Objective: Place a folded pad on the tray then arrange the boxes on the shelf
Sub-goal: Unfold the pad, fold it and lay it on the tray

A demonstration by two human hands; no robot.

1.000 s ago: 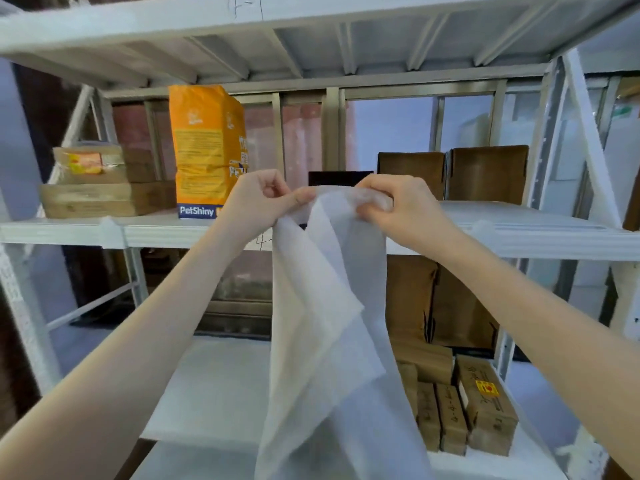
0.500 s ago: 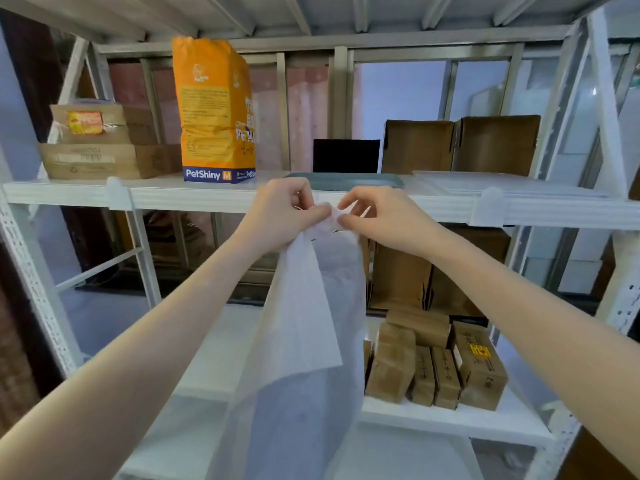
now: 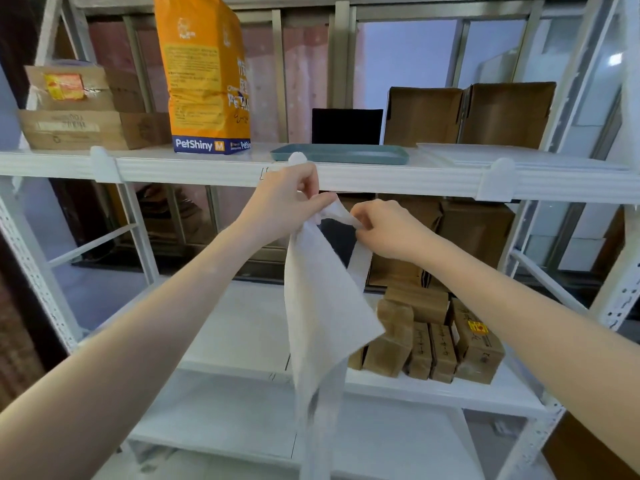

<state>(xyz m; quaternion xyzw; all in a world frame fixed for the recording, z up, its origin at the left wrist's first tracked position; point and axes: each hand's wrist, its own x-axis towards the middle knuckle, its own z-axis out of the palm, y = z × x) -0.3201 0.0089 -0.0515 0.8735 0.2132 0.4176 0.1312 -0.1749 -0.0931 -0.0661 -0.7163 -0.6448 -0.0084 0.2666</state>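
A thin white pad point(image 3: 322, 317) hangs down in front of the white shelf rack. My left hand point(image 3: 284, 202) pinches its top edge, and my right hand point(image 3: 388, 230) pinches the same edge a little to the right and lower. A teal tray point(image 3: 339, 154) lies flat on the upper shelf point(image 3: 207, 171), just above and behind my hands. Several small brown boxes point(image 3: 436, 337) stand in a cluster on the middle shelf point(image 3: 242, 327), right of the hanging pad. The pad hides part of that cluster.
An orange PetShiny bag point(image 3: 207, 77) stands left of the tray. Stacked cartons point(image 3: 79, 109) sit at the upper shelf's far left, two open cartons point(image 3: 467, 114) and a black box point(image 3: 346, 126) behind the tray. A white stack point(image 3: 512, 155) lies right of it.
Both hands have come down from above the upper shelf's edge to below it, carrying the pad. The view has tilted down, and the teal tray has come into sight.
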